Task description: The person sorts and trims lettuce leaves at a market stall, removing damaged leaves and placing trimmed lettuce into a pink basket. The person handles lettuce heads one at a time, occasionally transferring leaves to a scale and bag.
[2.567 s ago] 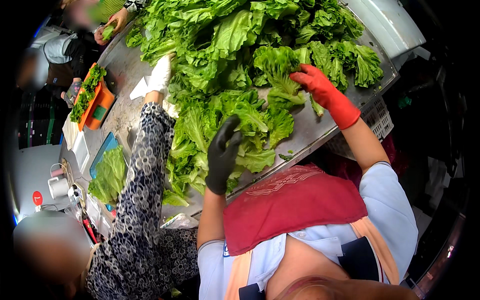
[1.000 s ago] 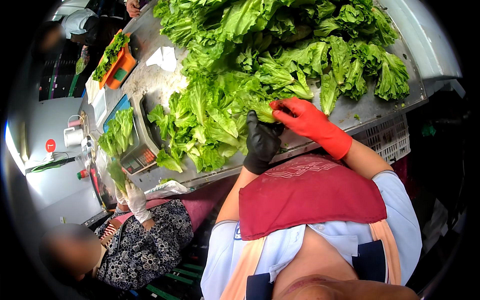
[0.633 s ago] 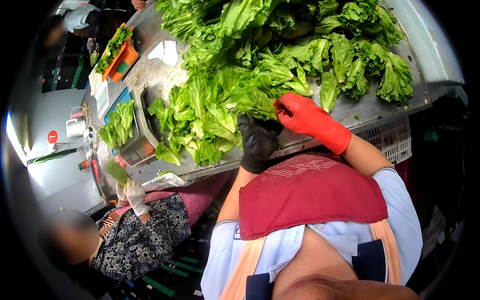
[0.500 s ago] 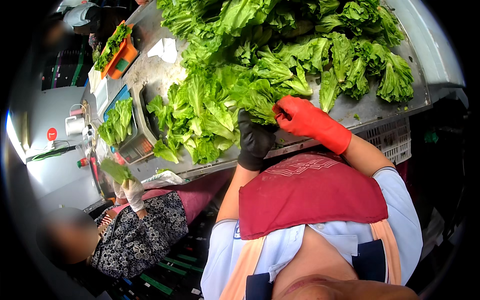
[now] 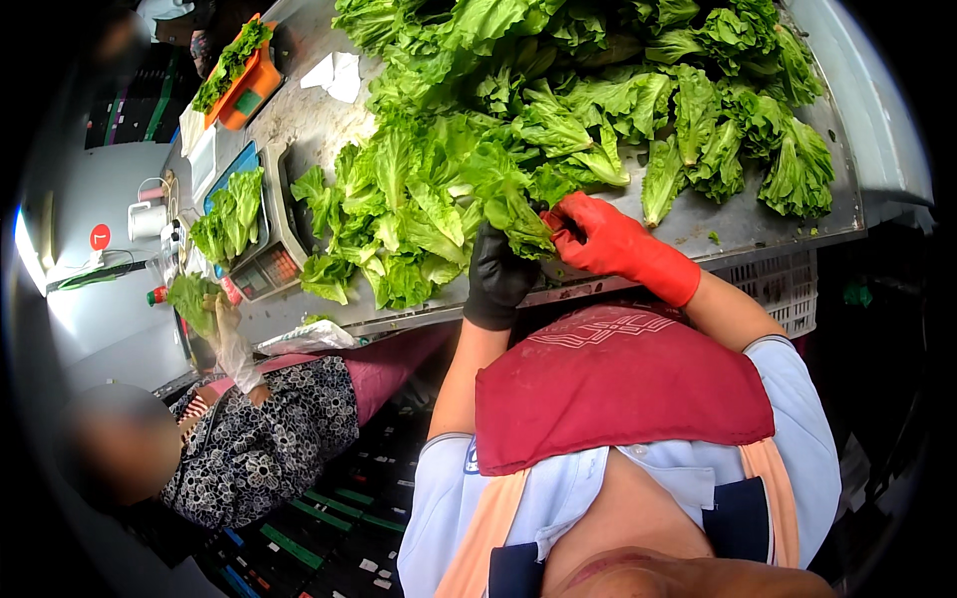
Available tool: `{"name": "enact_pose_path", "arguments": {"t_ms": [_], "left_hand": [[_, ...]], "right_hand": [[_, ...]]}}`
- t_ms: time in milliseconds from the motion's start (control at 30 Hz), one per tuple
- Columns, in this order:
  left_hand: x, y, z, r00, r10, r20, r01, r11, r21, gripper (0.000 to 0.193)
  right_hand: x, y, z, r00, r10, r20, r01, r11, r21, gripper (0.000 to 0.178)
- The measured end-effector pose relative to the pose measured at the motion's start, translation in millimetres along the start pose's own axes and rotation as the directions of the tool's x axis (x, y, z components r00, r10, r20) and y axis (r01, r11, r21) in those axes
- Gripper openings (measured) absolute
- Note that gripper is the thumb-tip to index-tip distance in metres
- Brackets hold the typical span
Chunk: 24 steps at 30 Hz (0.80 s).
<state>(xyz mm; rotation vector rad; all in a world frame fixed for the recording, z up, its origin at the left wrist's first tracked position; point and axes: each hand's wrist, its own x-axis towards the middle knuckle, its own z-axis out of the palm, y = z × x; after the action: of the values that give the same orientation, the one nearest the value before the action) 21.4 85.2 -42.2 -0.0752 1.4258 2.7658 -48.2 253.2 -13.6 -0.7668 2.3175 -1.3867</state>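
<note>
leafy green lettuce head (image 5: 516,211), at near edge of grey metal counter (image 5: 760,227). black-gloved left hand (image 5: 497,277) holding it; red-gloved right hand (image 5: 602,239) curled alongside (cannot tell if pinching leaf). probably light, floppy, easily torn; best held at firm stem.

"What have you got there?"

"A lettuce (image 5: 512,211), bright green, its leaves limp-looking, broad and ruffled at the edges. I have it gripped in my left hand (image 5: 501,271), while my right hand (image 5: 583,234) has its fingers bent in at the leaves' right side."

"How does it sit?"

"Tilted, with leaves fanning up and away from me over the pile (image 5: 394,194). They overlap, so I can't tell where mine ends. Its base is hidden."
</note>
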Motion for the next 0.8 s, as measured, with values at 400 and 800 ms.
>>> {"name": "enact_pose_path", "arguments": {"t_ms": [400,800], "left_hand": [[7,-4,8,0.973,0.040,0.225,0.102,0.806,-0.583,0.044],[0,25,-12,0.939,0.191,0.286,-0.022,-0.797,0.604,0.053]], "right_hand": [[2,21,26,0.971,0.073,-0.228,0.019,0.924,0.381,0.013],[33,9,5,0.949,0.231,0.216,-0.299,0.431,0.851,0.056]]}}
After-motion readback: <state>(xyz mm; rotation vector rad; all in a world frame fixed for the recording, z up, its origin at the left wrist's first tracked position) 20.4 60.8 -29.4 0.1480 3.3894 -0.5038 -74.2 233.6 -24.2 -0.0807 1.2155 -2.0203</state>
